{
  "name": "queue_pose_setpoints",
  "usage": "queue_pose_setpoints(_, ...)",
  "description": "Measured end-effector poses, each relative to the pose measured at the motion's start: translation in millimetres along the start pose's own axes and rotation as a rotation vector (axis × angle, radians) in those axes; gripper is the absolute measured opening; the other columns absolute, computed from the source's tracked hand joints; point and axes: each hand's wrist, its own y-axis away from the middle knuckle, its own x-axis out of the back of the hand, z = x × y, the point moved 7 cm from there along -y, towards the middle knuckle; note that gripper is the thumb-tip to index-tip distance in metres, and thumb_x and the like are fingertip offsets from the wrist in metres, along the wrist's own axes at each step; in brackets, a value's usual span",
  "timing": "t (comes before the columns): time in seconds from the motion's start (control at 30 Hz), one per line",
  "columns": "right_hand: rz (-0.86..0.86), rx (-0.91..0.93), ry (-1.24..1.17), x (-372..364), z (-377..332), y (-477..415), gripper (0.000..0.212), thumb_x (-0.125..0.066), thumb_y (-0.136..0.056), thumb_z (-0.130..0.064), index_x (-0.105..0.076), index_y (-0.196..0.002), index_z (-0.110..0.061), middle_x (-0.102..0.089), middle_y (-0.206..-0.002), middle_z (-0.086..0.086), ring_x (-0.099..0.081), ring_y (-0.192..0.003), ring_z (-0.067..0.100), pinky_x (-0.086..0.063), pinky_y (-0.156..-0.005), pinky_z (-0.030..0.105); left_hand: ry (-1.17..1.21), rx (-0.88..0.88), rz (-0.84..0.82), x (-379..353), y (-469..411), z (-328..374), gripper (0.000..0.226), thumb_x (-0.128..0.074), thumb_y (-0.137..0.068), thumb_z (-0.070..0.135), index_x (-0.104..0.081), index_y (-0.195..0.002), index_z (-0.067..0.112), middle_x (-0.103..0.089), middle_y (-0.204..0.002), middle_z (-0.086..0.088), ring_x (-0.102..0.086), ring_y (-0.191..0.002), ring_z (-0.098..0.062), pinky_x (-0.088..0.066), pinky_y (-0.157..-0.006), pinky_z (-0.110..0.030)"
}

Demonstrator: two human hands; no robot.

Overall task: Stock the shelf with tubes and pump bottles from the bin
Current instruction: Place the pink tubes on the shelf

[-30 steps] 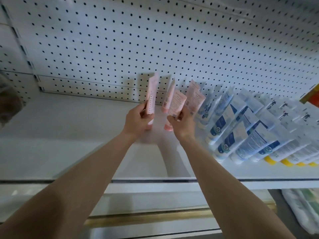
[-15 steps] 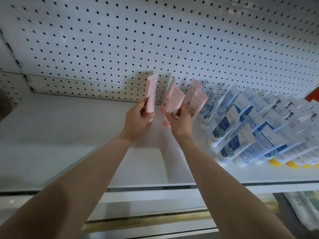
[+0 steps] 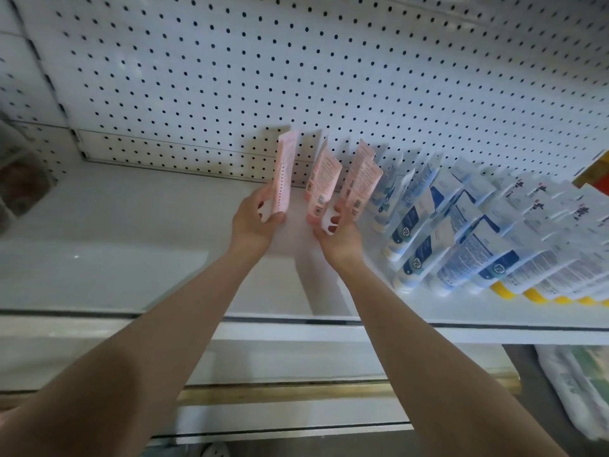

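Pink tubes (image 3: 357,179) in both hands, up at the back of the shelf (image 3: 131,258)!
Fingers (image 3: 262,196) of the left hand (image 3: 253,222) pinch one tube low down, upright; the right hand (image 3: 339,240) curls round another's cap end, a third standing between them, leaning blue-and-white tubes (image 3: 428,225) just to the right, pegboard (image 3: 296,77) behind.
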Motion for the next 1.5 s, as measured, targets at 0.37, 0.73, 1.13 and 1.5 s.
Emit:
queue_pose_setpoints(0.37,-0.103,0.086,-0.038,9.4,-0.6,75.9,0.05,-0.065,-0.09,-0.017,-0.047,-0.137,-0.017,-0.061,-0.121,0.003,-0.06,-0.106,0.017,-0.048,-0.095,0.029,-0.045,0.009,0.07,21.7,92.6,6.3,0.05,-0.066,-0.087,0.009,-0.052,-0.133,0.022,-0.06,-0.125,0.004,-0.056,-0.113,-0.012,-0.044,-0.098,-0.025)
queue_pose_setpoints(0.73,-0.117,0.23,-0.132,2.5,-12.0,155.7,0.042,-0.059,-0.094,-0.011,-0.052,-0.134,-0.018,-0.063,-0.12,0.001,-0.058,-0.1,0.009,-0.047,-0.087,0.018,-0.022,0.022,0.132,55.6,176.0,14.4,0.043,-0.065,-0.088,0.007,-0.058,-0.127,0.026,-0.062,-0.116,0.006,-0.057,-0.108,-0.006,-0.046,-0.097,-0.023)
queue_pose_setpoints(1.13,-0.139,0.308,-0.192,-53.0,-36.1,242.1,0.036,-0.057,-0.093,-0.005,-0.057,-0.128,-0.016,-0.065,-0.118,-0.002,-0.062,-0.101,0.012,-0.051,-0.091,0.023,-0.07,0.02,0.15,133.5,235.5,-11.9,0.042,-0.064,-0.089,0.01,-0.057,-0.127,0.027,-0.063,-0.113,0.012,-0.057,-0.103,0.001,-0.045,-0.09,-0.012)
queue_pose_setpoints(1.5,-0.265,0.27,-0.128,-166.1,-49.1,355.5,0.034,-0.057,-0.094,-0.007,-0.059,-0.126,-0.018,-0.065,-0.116,-0.001,-0.061,-0.098,0.01,-0.051,-0.09,0.023,-0.118,0.127,0.185,271.2,305.8,-92.7,0.044,-0.06,-0.089,0.002,-0.058,-0.127,0.024,-0.063,-0.112,0.007,-0.058,-0.103,-0.005,-0.046,-0.091,-0.016)
